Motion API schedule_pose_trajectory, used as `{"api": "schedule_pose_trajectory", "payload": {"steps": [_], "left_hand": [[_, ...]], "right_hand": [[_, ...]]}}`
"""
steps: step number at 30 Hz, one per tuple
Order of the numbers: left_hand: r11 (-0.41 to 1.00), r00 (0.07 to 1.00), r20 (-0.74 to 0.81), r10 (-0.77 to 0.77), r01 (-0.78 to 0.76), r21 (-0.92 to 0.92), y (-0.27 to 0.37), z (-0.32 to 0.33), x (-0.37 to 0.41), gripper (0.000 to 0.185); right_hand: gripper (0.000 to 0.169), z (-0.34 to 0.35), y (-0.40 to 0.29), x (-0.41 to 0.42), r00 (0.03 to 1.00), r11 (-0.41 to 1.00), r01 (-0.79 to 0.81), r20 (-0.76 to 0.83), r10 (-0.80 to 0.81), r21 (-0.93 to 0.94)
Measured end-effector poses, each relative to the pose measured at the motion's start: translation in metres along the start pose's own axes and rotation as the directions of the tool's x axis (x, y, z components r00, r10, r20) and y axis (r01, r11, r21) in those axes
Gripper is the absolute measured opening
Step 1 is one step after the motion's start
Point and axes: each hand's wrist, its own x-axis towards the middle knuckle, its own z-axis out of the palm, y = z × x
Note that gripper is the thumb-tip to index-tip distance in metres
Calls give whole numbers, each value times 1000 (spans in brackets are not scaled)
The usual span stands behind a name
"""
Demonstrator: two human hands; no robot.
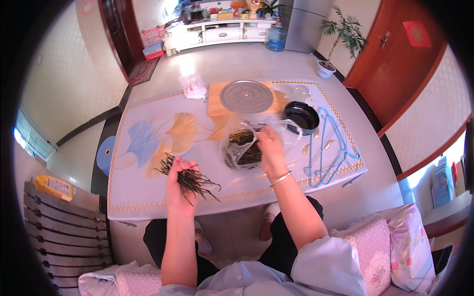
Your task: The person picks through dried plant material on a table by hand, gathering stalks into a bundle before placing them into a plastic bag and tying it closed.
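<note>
My left hand (181, 181) holds a loose bundle of thin, dark dried plant stems (194, 182) above the table's near edge, their ends sticking out on both sides. At the mouth of a clear plastic bag (231, 157) is my right hand (269, 146), fingers curled down at the opening. More dark dried stems (250, 153) fill that bag, which stands on the table. The right fingertips are partly hidden, so whether they grip stems or the bag's edge is unclear. A bracelet (281, 178) circles my right wrist.
Behind the bag, a round metal tray (246, 97) lies on a wooden board (214, 100). A black bowl (301, 117), a clear glass (301, 93) and blue clothes hangers (327, 148) are to the right. A crumpled plastic bag (193, 86) sits at the far edge of the patterned tablecloth (129, 196).
</note>
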Motion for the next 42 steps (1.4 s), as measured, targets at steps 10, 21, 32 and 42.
{"api": "schedule_pose_trajectory", "payload": {"steps": [10,21,32,42], "left_hand": [[927,967,254,16,-109,358,-54,138,60,15],[64,782,403,-475,-427,902,-137,93,121,17],[-493,720,399,-567,-685,536,-122,51,124,19],[-542,711,501,-493,-701,463,-134,23,127,43]], "right_hand": [[43,56,2,-59,681,589,726,488,-547,-353],[40,21,22,-75,536,322,844,706,-464,-429],[40,-66,-52,-48,583,512,747,48,-811,-424],[19,-92,-37,-4,959,943,186,157,-235,277]]}}
